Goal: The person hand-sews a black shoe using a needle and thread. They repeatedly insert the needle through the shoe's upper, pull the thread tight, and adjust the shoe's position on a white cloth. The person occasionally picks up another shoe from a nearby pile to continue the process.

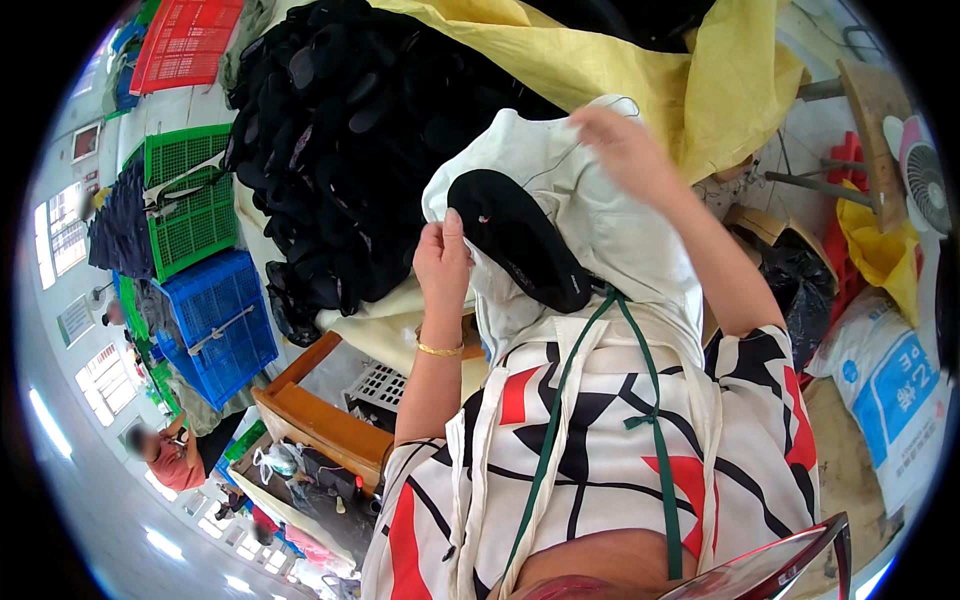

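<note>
A black cloth shoe (520,242), soft and long, lies slantwise on the white apron cloth (640,250) over my lap. A small pale and red spot shows near its upper left end. At that end, my left hand (443,262) is closed on the shoe's edge, thumb upward. My right hand (625,150) is raised above the apron's far right part, away from the shoe. Motion smears its fingers, so I cannot make out what they hold, if anything. Under it a thin dark line crosses the cloth; whether thread or crease is unclear.
A large heap of similar black shoes (340,150) lies ahead and left, beside yellow sheeting (600,65). Green (190,200) and blue crates (215,320) stand at the left, near a wooden drawer (330,420). On the right are a white-blue sack (885,390) and a fan (925,180).
</note>
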### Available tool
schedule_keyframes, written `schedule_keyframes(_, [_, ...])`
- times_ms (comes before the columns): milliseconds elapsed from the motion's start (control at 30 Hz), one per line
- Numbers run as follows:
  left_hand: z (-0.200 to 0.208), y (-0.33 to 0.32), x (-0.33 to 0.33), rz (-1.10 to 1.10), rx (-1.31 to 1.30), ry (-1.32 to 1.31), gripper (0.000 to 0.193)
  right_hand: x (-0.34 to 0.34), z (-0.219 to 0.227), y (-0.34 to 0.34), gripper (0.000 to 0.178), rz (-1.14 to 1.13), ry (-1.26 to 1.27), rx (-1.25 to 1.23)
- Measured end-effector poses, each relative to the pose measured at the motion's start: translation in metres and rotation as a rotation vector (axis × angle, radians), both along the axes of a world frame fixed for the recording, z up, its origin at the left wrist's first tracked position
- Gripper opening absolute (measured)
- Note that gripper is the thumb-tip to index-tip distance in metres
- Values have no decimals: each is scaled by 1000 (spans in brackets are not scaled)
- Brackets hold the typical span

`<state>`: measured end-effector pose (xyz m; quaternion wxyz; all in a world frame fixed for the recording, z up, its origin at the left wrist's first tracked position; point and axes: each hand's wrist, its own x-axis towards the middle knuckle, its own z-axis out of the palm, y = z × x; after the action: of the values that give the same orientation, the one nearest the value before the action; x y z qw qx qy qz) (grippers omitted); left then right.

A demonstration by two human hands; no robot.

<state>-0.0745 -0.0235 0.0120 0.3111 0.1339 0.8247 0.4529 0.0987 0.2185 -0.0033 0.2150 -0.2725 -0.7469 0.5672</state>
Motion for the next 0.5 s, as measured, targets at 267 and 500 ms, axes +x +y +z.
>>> schedule_keyframes(267, [12,11,13,55,46,-204,40,-40,-18,-45,6,371,-163,652])
schedule_keyframes(500, [3,21,17,183,190,-239,31,-73,6,-60,25,-110,267,-615])
